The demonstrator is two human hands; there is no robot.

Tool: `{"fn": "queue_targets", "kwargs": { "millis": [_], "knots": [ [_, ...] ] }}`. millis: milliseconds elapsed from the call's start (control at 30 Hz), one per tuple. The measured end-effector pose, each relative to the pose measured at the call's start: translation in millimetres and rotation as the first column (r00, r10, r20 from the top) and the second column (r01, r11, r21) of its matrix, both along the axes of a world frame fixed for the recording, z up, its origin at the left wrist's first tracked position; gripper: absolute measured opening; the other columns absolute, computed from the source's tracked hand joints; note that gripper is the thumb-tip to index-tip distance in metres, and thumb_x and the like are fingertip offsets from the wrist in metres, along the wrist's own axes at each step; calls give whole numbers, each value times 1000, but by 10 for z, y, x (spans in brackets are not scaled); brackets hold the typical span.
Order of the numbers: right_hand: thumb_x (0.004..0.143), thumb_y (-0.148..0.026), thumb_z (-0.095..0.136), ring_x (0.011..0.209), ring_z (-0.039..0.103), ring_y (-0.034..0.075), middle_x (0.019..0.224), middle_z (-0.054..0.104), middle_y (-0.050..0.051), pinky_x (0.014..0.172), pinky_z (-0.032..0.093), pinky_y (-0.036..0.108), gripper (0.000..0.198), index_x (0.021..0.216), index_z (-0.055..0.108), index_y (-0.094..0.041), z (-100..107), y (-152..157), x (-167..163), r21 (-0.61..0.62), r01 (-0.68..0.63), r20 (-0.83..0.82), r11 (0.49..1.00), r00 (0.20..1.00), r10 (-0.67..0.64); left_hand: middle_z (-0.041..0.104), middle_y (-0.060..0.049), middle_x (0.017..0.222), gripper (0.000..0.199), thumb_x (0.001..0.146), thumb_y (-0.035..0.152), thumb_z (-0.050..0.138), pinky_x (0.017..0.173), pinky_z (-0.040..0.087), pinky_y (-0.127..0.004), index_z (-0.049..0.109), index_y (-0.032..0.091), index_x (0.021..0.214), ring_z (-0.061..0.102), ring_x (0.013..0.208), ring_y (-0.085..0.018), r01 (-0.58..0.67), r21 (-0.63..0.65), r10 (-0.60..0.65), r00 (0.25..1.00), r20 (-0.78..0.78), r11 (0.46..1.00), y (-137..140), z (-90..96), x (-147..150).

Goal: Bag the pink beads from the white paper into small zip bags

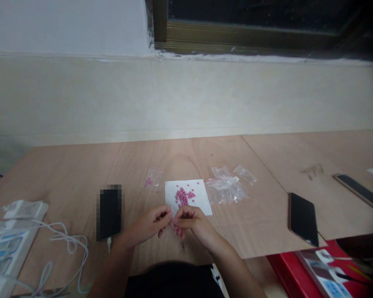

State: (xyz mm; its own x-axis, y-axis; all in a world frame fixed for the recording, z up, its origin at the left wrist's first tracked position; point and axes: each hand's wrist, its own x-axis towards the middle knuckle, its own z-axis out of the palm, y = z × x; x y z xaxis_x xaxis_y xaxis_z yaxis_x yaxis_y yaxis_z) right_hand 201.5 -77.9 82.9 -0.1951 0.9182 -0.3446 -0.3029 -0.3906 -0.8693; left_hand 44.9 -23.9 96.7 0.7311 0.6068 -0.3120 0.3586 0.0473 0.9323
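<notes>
My left hand (157,220) and my right hand (191,221) meet at the near edge of a white sheet of paper (202,207). Both are closed, thumbs against fingers, pinching what looks like a small clear plastic bag (173,224), mostly hidden by the fingers. A pile of small pink beads (182,196) lies on the paper just beyond the fingertips, with a few scattered toward its far edge. Left of the paper, a clear zip bag (156,178) lies flat with several pink beads inside. More clear plastic bags (226,188) lie heaped to the right.
A black phone (110,213) with a charging cable lies left, beside a white power strip (15,231) and tangled cords. Two more phones, a near one (303,217) and a farther one (360,191), rest right. One stray bead (211,155) sits near the wall.
</notes>
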Motion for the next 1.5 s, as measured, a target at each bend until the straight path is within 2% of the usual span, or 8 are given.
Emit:
{"fn": "queue_targets", "kwargs": {
  "millis": [167, 333, 433, 633, 933, 1200, 1333, 1500],
  "knots": [
    [64, -24, 53, 36, 38, 8, 42, 46, -5, 37, 29, 21, 16, 51, 44, -20, -46, -47, -14, 71, 254, 330, 965, 906, -263, 35, 9, 50, 24, 82, 33, 40, 39, 25, -17, 40, 18, 64, 33, 41, -5, -88, 48, 92, 991, -95, 995, -92, -49, -75],
    [64, -19, 50, 48, 42, 11, 49, 43, -5, 47, 32, 22, 14, 53, 42, -20, -33, -126, -60, 291, 212, 626, 933, 695, -353, 34, 8, 53, 20, 75, 19, 45, 46, 26, -19, 39, 17, 57, 34, 50, -7, -94, 235, 133, 979, -156, 968, -165, -54, -101],
    [65, -16, 49, 50, 43, 11, 52, 44, -4, 49, 32, 23, 12, 56, 42, -20, 16, -163, -142, 340, 120, 680, 933, 654, -331, 42, 6, 61, 5, 70, 15, 49, 48, 32, -18, 45, 17, 70, 41, 54, -7, -169, 283, 206, 973, -106, 944, -190, -69, -72],
    [65, -13, 48, 49, 42, 10, 52, 42, -5, 47, 30, 20, 13, 57, 40, -20, 119, -169, -255, 384, 8, 684, 923, 669, -290, 46, 5, 72, 49, 74, 15, 45, 33, 36, -16, 34, 20, 121, 41, 42, -6, -218, 84, 225, 971, -82, 972, -178, -159, 2],
    [63, -12, 50, 49, 41, 11, 52, 42, -5, 49, 30, 22, 16, 56, 39, -21, 108, -63, -112, 407, 41, 793, 913, 480, -375, 60, -1, 87, 37, 68, 4, 49, 58, 44, -21, 57, 17, 102, 50, 64, -10, -146, 349, 202, 971, -129, 926, 50, -147, 17],
    [74, -19, 46, 79, 56, 17, 78, 60, 4, 71, 44, 29, 8, 66, 44, -21, 131, 1, -46, 469, 154, 559, 870, 710, -427, 44, -10, 128, 50, 79, 37, 57, 84, 45, -34, 42, 21, 125, 48, 109, -22, 26, 335, -18, 1000, -24, 942, 60, -83, -138],
    [77, -29, 49, 73, 59, 16, 71, 59, 2, 65, 46, 27, 17, 64, 41, -21, 163, -14, -46, 358, 215, 403, 908, 842, -359, 31, -12, 137, 69, 66, 38, 72, 103, 28, -47, 39, 24, 126, 27, 128, -30, -112, 370, 119, 993, 4, 922, -47, -199, -199],
    [75, -38, 54, 62, 54, 14, 62, 54, -2, 58, 44, 25, 26, 62, 41, -21, 122, -27, -67, 303, 294, 288, 907, 879, -381, 43, -12, 127, 80, 69, 26, 70, 90, 43, -42, 18, 27, 130, 53, 108, -22, -189, -107, 209, 950, 231, 976, -210, -411, -108]
  ]
}}
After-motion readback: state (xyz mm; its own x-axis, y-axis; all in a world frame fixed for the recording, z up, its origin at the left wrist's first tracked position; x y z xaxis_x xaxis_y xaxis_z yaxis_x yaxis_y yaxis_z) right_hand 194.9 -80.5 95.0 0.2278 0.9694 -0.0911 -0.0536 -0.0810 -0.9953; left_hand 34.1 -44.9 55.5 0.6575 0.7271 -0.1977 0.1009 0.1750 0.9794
